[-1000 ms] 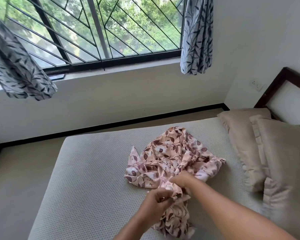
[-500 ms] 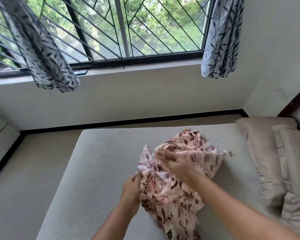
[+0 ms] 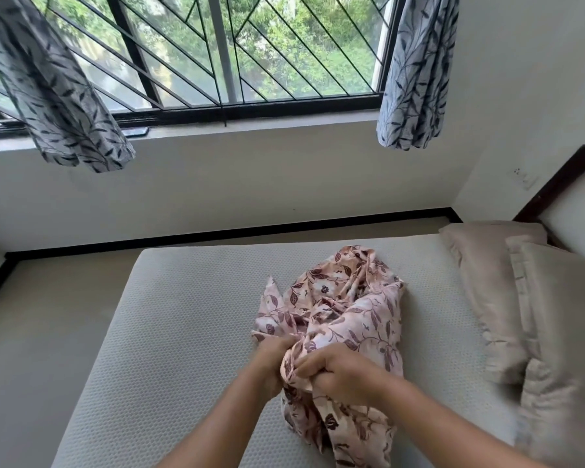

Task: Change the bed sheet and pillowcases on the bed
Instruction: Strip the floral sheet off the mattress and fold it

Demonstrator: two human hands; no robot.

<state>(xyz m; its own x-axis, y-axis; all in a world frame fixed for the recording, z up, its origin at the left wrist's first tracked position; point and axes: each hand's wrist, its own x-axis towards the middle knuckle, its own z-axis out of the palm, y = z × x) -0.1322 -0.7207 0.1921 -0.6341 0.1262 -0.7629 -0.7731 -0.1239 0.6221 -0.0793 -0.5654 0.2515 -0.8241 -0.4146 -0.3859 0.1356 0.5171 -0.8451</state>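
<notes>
Sheet point(image 3: 345, 319): bunched on bare mattress point(image 3: 183, 332), gripped by left hand point(image 3: 274, 356) and right hand point(image 3: 335, 369); unspread. Pillows point(image 3: 520, 298) right, uncertain whether changed.

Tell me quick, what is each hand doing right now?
Left hand: closed, gripping the bunched pink floral cloth.
Right hand: closed, gripping the same cloth.

**Room fittings, window wall**

A barred window point(image 3: 284, 62) is spanning the top of the frame, with greenery showing beyond it. Leaf-print curtains are hanging at upper left point(image 3: 54, 96) and upper right point(image 3: 416, 72). A dark flat device point(image 3: 135, 131) is lying on the sill. Black skirting point(image 3: 217, 236) is edging the wall across mid-frame.
</notes>
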